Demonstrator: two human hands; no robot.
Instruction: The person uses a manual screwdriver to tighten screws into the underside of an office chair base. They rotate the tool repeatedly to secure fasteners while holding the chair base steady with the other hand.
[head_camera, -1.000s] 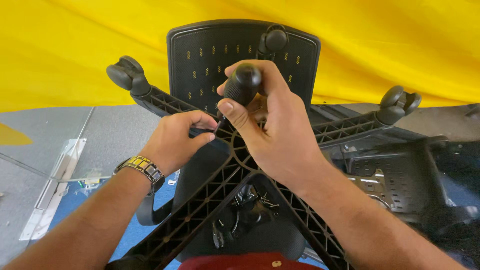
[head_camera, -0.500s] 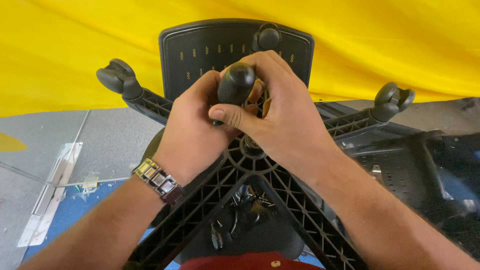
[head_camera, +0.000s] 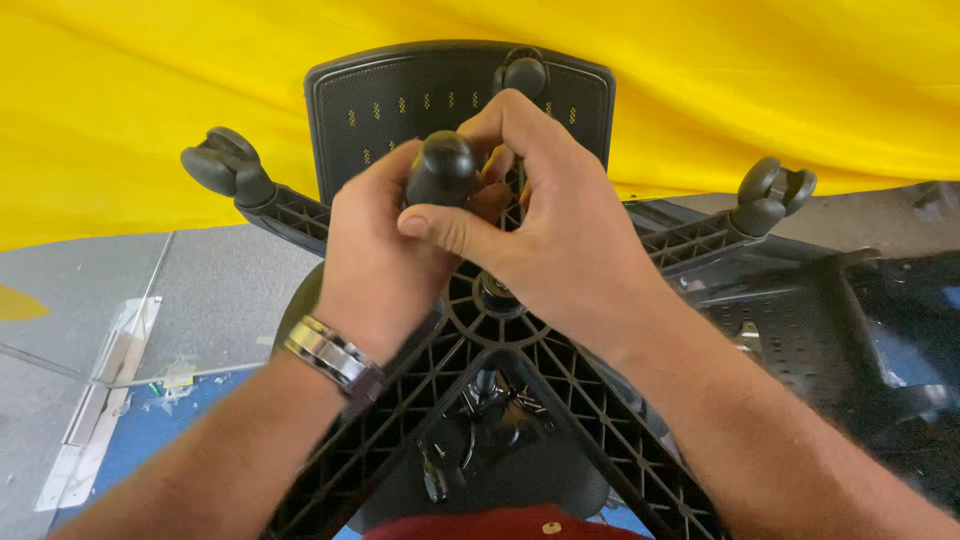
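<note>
**Hands on caster at upturned chair base**

Fabric first: wide yellow cloth sheet (head_camera: 150, 110) fills the whole top of the view as backdrop. Below it, grey floor (head_camera: 210, 290) at left, with a blue mat (head_camera: 150, 430) toward the bottom left. Upturned black plastic office chair lies in the middle; its perforated black backrest panel (head_camera: 400, 100) stands against the cloth. Black ribbed star-shaped chair base (head_camera: 500, 380) faces the camera, spokes spreading out from the hub. More black chair parts (head_camera: 850, 330) lie at right.

Left hand (head_camera: 375, 265) wraps around a spoke near the hub, fingers curled shut on it, touching the right hand. Metal link wristwatch (head_camera: 330, 352) sits on the left wrist. Right hand (head_camera: 560, 240) closes on the black rounded caster wheel (head_camera: 440, 168), thumb across its front, fingers behind it; the caster sits above the hub, between both hands. Left-spoke caster (head_camera: 225, 165) and right-spoke caster (head_camera: 770, 195) are fitted at spoke ends, well apart. Another caster (head_camera: 522, 72) shows at the top, just behind the fingers.
</note>
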